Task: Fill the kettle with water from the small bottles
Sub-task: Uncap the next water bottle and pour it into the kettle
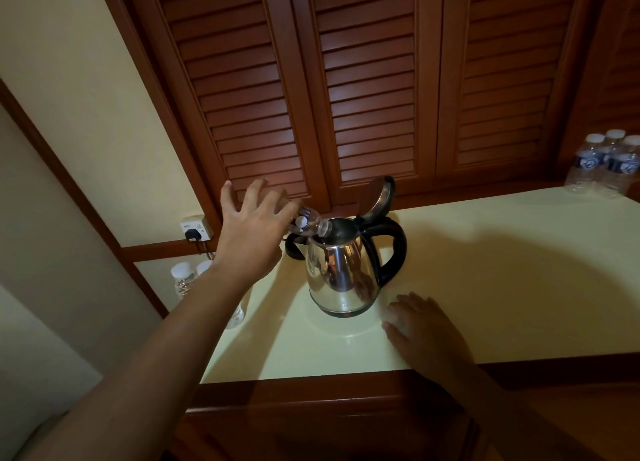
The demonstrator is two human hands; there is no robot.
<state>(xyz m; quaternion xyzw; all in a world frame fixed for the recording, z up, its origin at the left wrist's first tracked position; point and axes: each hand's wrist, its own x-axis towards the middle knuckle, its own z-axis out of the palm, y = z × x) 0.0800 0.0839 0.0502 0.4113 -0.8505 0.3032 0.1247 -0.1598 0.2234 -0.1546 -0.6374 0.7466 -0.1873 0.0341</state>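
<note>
Wall (86,79): cream, on the left, crossed by dark wood trim.
Wall socket (195,230): on the left wall just above counter height, with a black plug in it.
Capped bottles (183,277): clear with white caps, standing at the counter's left edge, partly hidden behind the left forearm.
Left hand (249,228): raised left of the kettle, fingers fanned out, holding the base end of the small bottle; the thumb is hidden.
Small bottle (310,223): tilted down to the right, its neck in the kettle's mouth.
Power base (294,249): black, on the counter just behind the kettle's left side.
Kettle (341,273): steel, standing mid-counter, lid (377,197) flipped up, black handle to the right.
Louvred doors (363,97): brown wood, running along the far side of the counter.
Right hand (427,332): palm down on the counter, near and right of the kettle, fingers together and relaxed; there is a pale blur at the fingertips, and I cannot tell what it is.
Counter (502,287): glossy pale cream top with a wood front edge; shadows lie right of the kettle.
Bottle pack (606,162): capped bottles with dark labels, at the far right corner.
</note>
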